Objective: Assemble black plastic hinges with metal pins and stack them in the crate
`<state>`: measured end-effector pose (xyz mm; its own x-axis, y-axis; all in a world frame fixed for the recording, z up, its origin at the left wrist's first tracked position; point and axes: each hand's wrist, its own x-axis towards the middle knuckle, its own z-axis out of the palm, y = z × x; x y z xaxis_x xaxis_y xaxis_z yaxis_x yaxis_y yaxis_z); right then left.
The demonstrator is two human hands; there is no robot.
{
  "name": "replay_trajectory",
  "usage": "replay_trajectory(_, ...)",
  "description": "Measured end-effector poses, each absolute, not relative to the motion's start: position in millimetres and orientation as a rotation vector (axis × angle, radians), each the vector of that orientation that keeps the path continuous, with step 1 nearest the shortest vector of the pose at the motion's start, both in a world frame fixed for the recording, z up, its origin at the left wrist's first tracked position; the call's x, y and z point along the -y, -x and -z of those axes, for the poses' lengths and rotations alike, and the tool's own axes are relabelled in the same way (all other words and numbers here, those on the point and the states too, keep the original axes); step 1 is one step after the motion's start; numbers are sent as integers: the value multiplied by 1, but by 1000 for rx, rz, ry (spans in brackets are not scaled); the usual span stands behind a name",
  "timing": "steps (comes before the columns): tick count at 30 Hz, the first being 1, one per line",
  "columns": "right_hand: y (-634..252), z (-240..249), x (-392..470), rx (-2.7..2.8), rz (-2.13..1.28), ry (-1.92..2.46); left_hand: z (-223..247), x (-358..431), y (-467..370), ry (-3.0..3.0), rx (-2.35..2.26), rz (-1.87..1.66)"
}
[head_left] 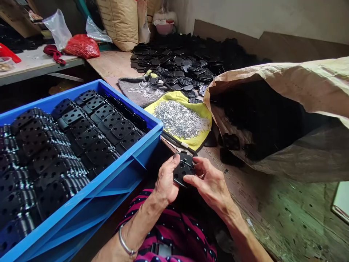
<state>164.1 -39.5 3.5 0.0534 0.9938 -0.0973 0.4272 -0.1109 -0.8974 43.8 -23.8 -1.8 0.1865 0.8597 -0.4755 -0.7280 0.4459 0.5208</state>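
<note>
Between both hands, above my lap, is a black plastic plate (182, 172) with round holes. My left hand (167, 178) grips its left side, thumb on the upper edge. On its right side, the thumb and fingers of my right hand (208, 182) pinch the plate. Just beyond lies a yellow cloth (200, 142) bearing a heap of small shiny metal pins (177, 118). To the left stands a blue crate (128, 160), filled with rows of similar black holed plates (95, 140). The undersides of the held plate and several fingertips are hidden.
An open paper sack (294, 85) with black pieces inside lies at the right. A large pile of black plates (185, 65) covers the back of the table. White strips lie on a grey cloth (127, 87). A red plastic bag (83, 46) sits at the upper left.
</note>
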Motion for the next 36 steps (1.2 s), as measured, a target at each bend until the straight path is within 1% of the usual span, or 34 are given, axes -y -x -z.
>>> replay_trajectory(2, -162, -2, 40, 1320, -1201, 1622, 3, 27, -46, -338, -836, -1210)
replay_trajectory(4, -160, 0, 41, 1177, -1294, 1603, 3, 29, -46, -425, -854, -1229)
replay_trajectory(6, -162, 0, 42, 1071, -1274, 1581, 3, 29, -45, -447, -877, -1237)
replay_trajectory(8, -169, -4, 43, 1059, -1163, 1599, 2, 28, -43, -437, -892, -1230)
replay_trajectory(10, -177, -12, 43, 1205, -878, 1689, 1, 28, -41, -402, -876, -1207)
replay_trajectory(14, -169, -29, 45, 1765, -60, 1750, -2, 29, -44, -290, -731, -1179)
replay_trajectory(15, -162, -31, 46, 1885, 68, 1744, -2, 30, -46, -271, -686, -1168)
replay_trajectory(17, -144, -31, 47, 2060, 194, 1778, -3, 32, -48, -258, -605, -1145)
replay_trajectory(20, -125, -28, 50, 2197, 129, 1792, -2, 32, -46, -236, -565, -1149)
replay_trajectory(23, -121, -26, 51, 2284, -130, 1698, 2, 29, -41, -183, -663, -1179)
replay_trajectory(25, -122, -25, 49, 2283, -245, 1673, 4, 27, -39, -99, -693, -1137)
replay_trajectory(27, -122, -23, 45, 2240, -229, 1708, 5, 25, -39, 6, -638, -1048)
replay_trajectory(30, -119, -17, 36, 2178, -79, 1826, 2, 23, -40, 69, -524, -968)
replay_trajectory(32, -116, -12, 30, 2156, -34, 1881, -2, 21, -41, 48, -508, -1023)
replay_trajectory(36, -113, -8, 22, 2038, -69, 1938, -7, 19, -42, 36, -520, -1140)
